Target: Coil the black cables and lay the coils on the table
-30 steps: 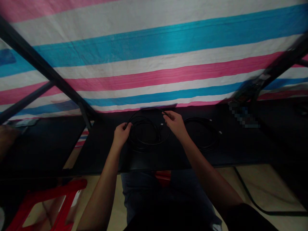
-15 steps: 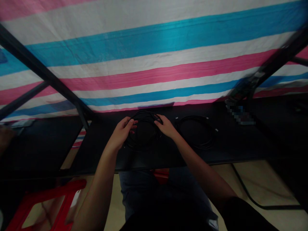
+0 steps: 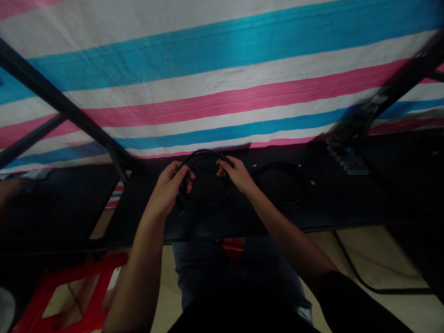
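A black cable wound into a coil (image 3: pixel 203 159) is lifted a little above the dark table (image 3: pixel 333 203). My left hand (image 3: pixel 169 185) is closed on the coil's left side. My right hand (image 3: pixel 234 173) grips its right side with the fingers curled over the loops. A second coiled black cable (image 3: pixel 282 185) with pale plug ends lies flat on the table just right of my right hand.
A striped pink, blue and white tarp (image 3: pixel 222 83) hangs behind the table. Dark metal frame bars (image 3: pixel 62 108) cross at the left and right. A red plastic stool (image 3: pixel 69 296) stands on the floor at lower left. A black cord (image 3: pixel 360 277) trails on the floor at right.
My hands have come closer together on the coil and raised it off the table. The loops are now gathered tighter than a second ago.
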`<action>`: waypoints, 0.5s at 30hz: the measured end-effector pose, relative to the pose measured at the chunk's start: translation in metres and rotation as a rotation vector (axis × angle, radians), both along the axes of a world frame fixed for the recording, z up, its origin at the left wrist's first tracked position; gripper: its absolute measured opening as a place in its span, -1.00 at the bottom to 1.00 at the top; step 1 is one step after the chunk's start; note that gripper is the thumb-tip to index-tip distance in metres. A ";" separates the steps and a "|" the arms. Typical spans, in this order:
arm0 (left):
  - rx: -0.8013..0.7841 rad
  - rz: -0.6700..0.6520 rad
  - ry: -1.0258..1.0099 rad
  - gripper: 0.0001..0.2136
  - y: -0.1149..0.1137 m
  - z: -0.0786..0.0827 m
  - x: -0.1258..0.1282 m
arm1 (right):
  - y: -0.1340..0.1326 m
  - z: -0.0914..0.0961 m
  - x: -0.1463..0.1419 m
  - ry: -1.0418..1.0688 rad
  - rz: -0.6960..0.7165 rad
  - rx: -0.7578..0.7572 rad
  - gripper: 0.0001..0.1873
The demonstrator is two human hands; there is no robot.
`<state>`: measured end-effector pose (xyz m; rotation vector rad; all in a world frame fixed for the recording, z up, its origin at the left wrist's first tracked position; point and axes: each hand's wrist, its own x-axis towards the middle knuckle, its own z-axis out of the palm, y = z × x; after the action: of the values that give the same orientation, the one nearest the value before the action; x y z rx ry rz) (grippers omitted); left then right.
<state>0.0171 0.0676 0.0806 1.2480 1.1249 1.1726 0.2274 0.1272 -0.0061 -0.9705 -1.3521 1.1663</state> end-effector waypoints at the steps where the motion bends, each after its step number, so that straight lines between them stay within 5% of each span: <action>1: -0.003 0.008 -0.009 -0.81 0.000 -0.001 -0.001 | 0.000 0.000 0.000 0.003 0.004 0.001 -0.81; 7: -0.054 0.056 -0.033 -0.81 0.006 -0.019 -0.006 | 0.002 -0.014 -0.001 -0.137 -0.083 -0.025 -0.78; 12: -0.138 0.090 -0.086 -0.77 0.012 -0.034 -0.013 | -0.002 -0.013 0.007 -0.412 -0.256 0.205 -0.82; 15: -0.139 0.114 -0.092 -0.77 0.015 -0.040 -0.020 | -0.003 -0.010 0.008 -0.429 -0.271 0.218 -0.84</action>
<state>-0.0027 0.0829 0.0407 1.0253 1.2000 1.2024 0.2357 0.1242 -0.0165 -1.2425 -1.5836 0.6107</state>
